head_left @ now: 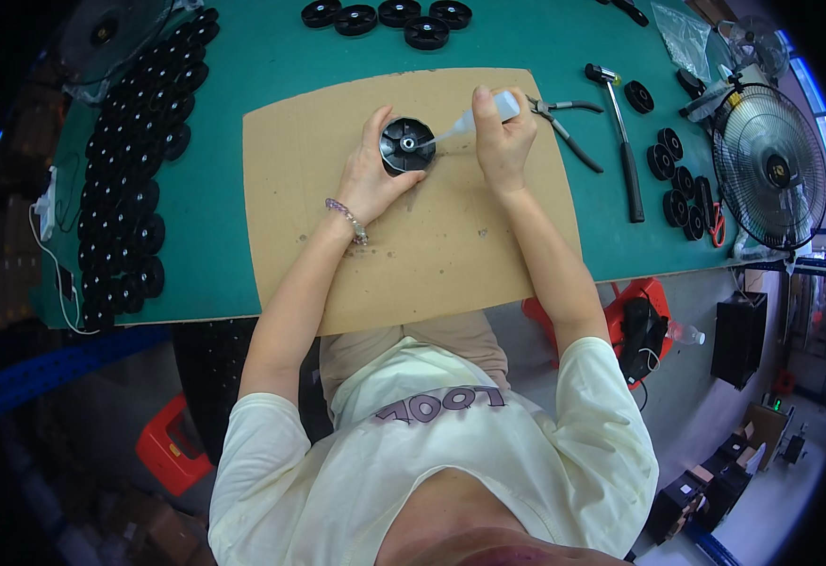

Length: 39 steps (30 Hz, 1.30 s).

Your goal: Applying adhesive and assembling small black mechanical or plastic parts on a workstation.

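Observation:
My left hand (370, 177) grips a round black wheel (403, 157) by its rim, above a sheet of brown cardboard (338, 274). The wheel has ribs and a pale metal hub at its centre. In my right hand (504, 146) is a white squeeze bottle (496, 111), tilted so that its thin nozzle points left and reaches the wheel near the hub. Whether the tip touches the hub I cannot tell. Just right of that hand lie pliers (562, 127) with dark handles, their jaws partly behind my fingers.
Many black wheels (135, 170) crowd the green table's (215, 212) left side; several more wheels (427, 33) sit at the far edge. A hammer (622, 141), small black wheels (682, 181), red-handled scissors (718, 226) and a caged fan (773, 170) stand or lie on the right.

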Motion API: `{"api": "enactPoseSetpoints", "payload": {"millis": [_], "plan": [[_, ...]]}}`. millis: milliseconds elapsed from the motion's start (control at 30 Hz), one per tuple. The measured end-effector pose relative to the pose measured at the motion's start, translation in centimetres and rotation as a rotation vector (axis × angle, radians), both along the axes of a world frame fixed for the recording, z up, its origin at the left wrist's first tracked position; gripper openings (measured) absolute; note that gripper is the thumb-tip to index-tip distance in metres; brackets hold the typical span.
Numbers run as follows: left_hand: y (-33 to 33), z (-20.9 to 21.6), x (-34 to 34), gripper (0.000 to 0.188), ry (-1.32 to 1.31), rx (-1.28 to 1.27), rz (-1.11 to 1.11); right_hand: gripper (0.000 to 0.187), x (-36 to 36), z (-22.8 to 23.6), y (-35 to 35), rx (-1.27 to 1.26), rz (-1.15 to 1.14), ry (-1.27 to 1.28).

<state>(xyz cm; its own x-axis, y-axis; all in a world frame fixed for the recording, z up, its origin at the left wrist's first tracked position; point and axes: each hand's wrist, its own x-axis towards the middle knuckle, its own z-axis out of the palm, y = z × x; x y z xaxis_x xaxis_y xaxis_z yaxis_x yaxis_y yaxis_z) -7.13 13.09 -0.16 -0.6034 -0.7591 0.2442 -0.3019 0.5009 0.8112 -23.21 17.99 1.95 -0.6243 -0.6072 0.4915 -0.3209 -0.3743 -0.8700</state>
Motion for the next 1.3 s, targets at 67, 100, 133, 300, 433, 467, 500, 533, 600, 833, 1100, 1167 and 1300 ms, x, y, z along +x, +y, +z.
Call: {"api": "enactPoseSetpoints", "payload": {"millis": [67,100,133,300,433,467,500,533,600,833,1100,1167,1300], "plan": [[-0.1,-0.1,-0.1,0.089,-0.007,0.01,0.005,0.03,-0.2,0.1,-0.2,0.012,-0.018,-0.016],[-0.2,-0.1,-0.2,0.089,-0.008,0.01,0.004,0.03,-0.3,0.1,-0.3,0.012,-0.019,-0.017],[-0.2,-0.1,-0.2,0.089,-0.003,0.017,0.002,0.031,-0.3,0.0,-0.3,0.017,-0.022,-0.013],[-0.5,-0.3,-0.3,0.088,0.012,0.011,-0.005,0.032,-0.6,0.1,-0.7,-0.004,-0.025,-0.01],[-0.3,-0.3,-0.2,0.088,-0.001,-0.001,0.0,0.033,-0.6,-0.1,-0.7,-0.002,-0.036,0.0],[-0.2,-0.3,-0.2,0.088,-0.005,-0.005,0.002,0.033,-0.6,0.0,-0.7,-0.002,-0.031,-0.004],[-0.2,-0.3,-0.1,0.088,-0.005,-0.005,0.003,0.033,-0.5,0.0,-0.7,-0.002,-0.031,-0.004],[-0.2,-0.3,-0.1,0.088,-0.005,-0.009,0.001,0.033,-0.4,0.0,-0.7,-0.007,-0.021,-0.012],[-0.1,-0.4,0.0,0.088,-0.005,-0.012,0.0,0.033,-0.3,0.0,-0.5,-0.012,-0.012,-0.021],[0.2,-0.2,0.2,0.088,-0.021,-0.006,0.007,0.032,-0.2,-0.3,-0.3,-0.013,-0.011,-0.015],[-0.7,0.3,-0.5,0.088,-0.04,0.004,0.019,0.031,-0.7,0.2,-1.4,-0.035,-0.004,-0.063],[-1.1,0.4,-0.3,0.084,-0.001,-0.028,0.012,0.029,-0.8,-0.2,-2.0,-0.017,-0.013,-0.005],[-0.9,1.3,0.1,0.081,0.039,0.042,0.014,0.021,-0.7,0.9,-1.2,-0.023,0.053,-0.135]]}}
